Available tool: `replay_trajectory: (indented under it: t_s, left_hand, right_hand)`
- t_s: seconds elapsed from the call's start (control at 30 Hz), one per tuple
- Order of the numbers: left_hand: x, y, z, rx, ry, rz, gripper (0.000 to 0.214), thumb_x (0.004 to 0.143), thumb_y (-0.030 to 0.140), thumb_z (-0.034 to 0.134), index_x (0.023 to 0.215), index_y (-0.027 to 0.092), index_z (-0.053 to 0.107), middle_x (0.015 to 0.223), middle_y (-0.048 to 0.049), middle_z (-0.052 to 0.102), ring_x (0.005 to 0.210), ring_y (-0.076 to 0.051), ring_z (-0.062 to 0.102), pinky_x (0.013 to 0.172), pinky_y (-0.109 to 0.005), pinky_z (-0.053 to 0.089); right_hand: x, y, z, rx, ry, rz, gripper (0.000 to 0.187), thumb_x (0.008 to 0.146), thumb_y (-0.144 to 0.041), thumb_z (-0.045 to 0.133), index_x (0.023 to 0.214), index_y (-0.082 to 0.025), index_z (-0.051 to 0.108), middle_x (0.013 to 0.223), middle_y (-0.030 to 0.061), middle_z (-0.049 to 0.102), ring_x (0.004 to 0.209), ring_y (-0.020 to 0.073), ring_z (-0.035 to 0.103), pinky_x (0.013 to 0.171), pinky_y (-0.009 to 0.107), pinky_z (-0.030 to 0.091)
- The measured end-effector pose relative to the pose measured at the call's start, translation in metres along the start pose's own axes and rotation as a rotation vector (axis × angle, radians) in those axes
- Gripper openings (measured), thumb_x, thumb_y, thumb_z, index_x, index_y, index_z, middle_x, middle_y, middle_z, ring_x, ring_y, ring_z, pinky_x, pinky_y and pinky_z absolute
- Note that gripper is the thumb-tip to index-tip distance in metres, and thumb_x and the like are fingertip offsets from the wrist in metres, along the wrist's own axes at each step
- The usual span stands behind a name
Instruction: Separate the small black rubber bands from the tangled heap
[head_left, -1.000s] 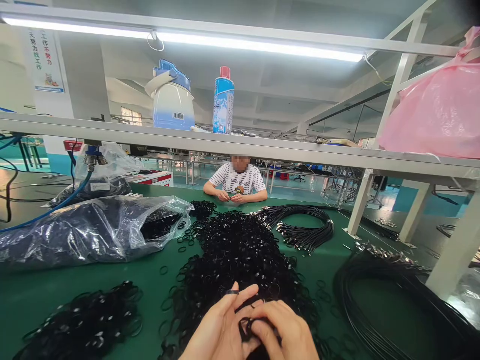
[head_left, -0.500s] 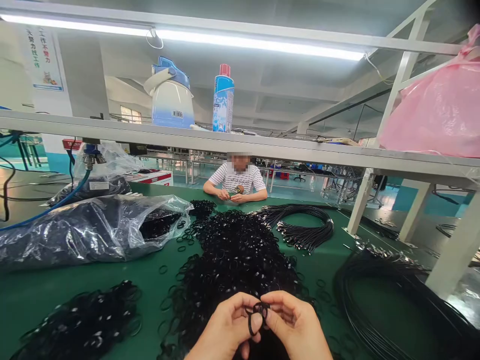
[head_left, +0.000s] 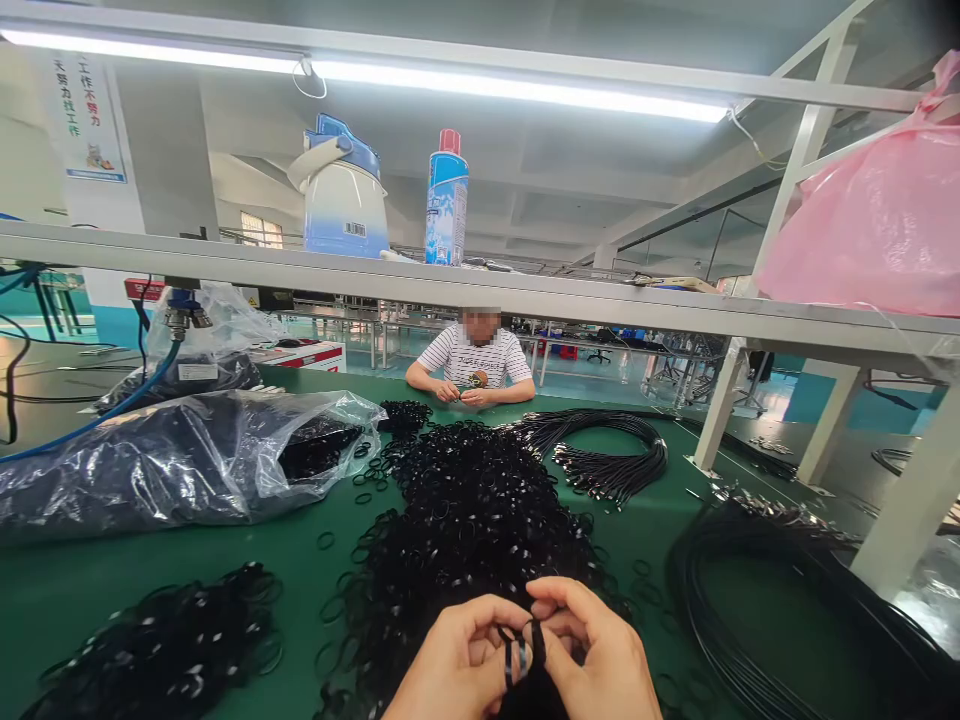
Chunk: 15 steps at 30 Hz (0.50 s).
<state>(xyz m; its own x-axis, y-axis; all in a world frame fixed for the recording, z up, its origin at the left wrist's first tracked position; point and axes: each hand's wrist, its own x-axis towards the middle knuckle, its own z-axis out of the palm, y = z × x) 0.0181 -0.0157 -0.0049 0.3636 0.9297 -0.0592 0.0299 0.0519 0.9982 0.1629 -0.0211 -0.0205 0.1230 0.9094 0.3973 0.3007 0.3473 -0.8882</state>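
**Black rubber ring**: thin, flexible, pinched between the **left hand** and **right hand**, both sets of fingers curled closed on it, near the bench's front edge.

**Pile of rings**: matte black tangle under the hands, on the **green bench**.

**Plastic bag**: glossy, holding black rings, at left.

**Cord bundle**: black, looped, toward the far edge.

**Cord coil**: black, at right.

**Co-worker**: seated beyond the bench, striped shirt.
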Motion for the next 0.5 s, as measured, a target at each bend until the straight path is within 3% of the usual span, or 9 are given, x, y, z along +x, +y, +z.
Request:
replay_trajectory:
  t_s: [0.13, 0.3, 0.4, 0.5]
  left_hand:
    - [0.001, -0.002, -0.001, 0.027, 0.053, -0.035, 0.034, 0.065, 0.044, 0.071, 0.076, 0.013, 0.061, 0.049, 0.0059, 0.045, 0.041, -0.006, 0.038, 0.036, -0.015, 0.023]
    - [0.004, 0.005, -0.011, -0.061, 0.098, -0.045, 0.036, 0.064, 0.047, 0.069, 0.072, 0.013, 0.058, 0.045, 0.0066, 0.044, 0.038, -0.004, 0.033, 0.036, -0.015, 0.023]
    - [0.006, 0.007, -0.016, -0.061, 0.086, -0.062, 0.032, 0.067, 0.044, 0.067, 0.073, 0.014, 0.059, 0.043, 0.0068, 0.044, 0.036, -0.004, 0.030, 0.035, -0.015, 0.022]
    - [0.006, 0.007, -0.018, -0.057, 0.102, -0.021, 0.027, 0.067, 0.039, 0.067, 0.072, 0.014, 0.058, 0.048, 0.0049, 0.048, 0.041, -0.006, 0.038, 0.035, -0.015, 0.025]
  right_hand:
    - [-0.001, -0.004, -0.002, -0.080, -0.055, 0.025, 0.018, 0.068, -0.020, 0.055, 0.080, -0.022, 0.068, 0.065, -0.0009, 0.065, 0.051, 0.0134, 0.061, 0.050, 0.020, 0.045]
    - [0.004, -0.005, -0.011, -0.050, -0.145, 0.129, 0.014, 0.072, -0.026, 0.056, 0.080, -0.021, 0.066, 0.066, -0.0006, 0.067, 0.061, 0.0172, 0.066, 0.059, 0.022, 0.048]
    - [0.007, -0.002, -0.019, -0.218, -0.131, 0.041, 0.015, 0.076, -0.023, 0.050, 0.078, -0.023, 0.065, 0.069, -0.0003, 0.067, 0.064, 0.0178, 0.065, 0.062, 0.025, 0.048]
    - [0.009, 0.001, -0.027, -0.415, -0.176, -0.038, 0.023, 0.076, -0.016, 0.046, 0.083, -0.025, 0.066, 0.081, 0.0002, 0.068, 0.076, 0.0193, 0.065, 0.069, 0.027, 0.048]
